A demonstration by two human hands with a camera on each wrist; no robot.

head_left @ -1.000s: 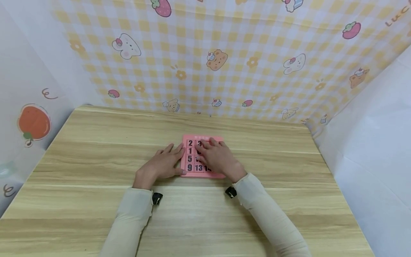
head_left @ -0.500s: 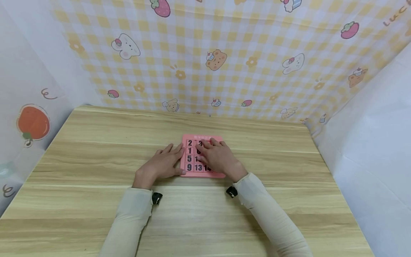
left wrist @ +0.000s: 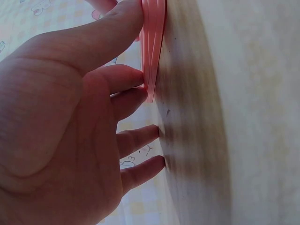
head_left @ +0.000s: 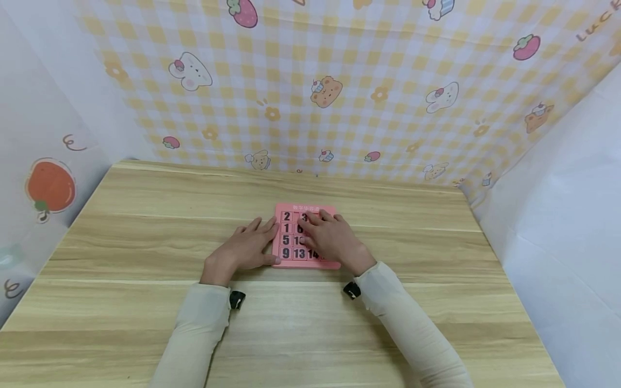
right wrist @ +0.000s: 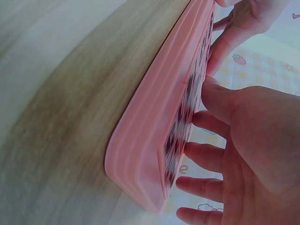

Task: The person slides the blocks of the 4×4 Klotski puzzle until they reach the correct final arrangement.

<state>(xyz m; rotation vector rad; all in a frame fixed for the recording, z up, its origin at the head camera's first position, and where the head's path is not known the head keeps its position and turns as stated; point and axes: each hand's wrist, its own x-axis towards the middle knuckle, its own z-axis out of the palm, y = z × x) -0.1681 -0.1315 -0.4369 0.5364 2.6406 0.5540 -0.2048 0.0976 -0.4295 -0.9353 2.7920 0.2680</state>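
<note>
A pink number slide puzzle [head_left: 305,264] lies flat on the wooden table, its tiles printed with black numbers. At its left side is my left hand [head_left: 245,249], thumb at the near left corner and fingertips along the left edge. In the left wrist view, two of its fingertips come down beyond the puzzle [left wrist: 152,47]. My right hand [head_left: 332,240] spreads over the tiles, with the fingertips on the top rows beside the 3 tile [head_left: 304,216]. A narrow gap separates that tile from the 2 tile [head_left: 287,216]. The right hand covers the puzzle's right-hand tiles.
The wooden table [head_left: 145,226] extends around the puzzle on all sides. A yellow checked cloth [head_left: 291,129] with cartoon prints hangs along the back edge. White sheets hang at the left [head_left: 29,108] and right [head_left: 572,215]. Each wrist wears a small black device.
The 3 tile has slid slightly right under my right fingers, widening the gap beside the 2 tile. My right hand has shifted slightly right with it. My left hand stays in place.
</note>
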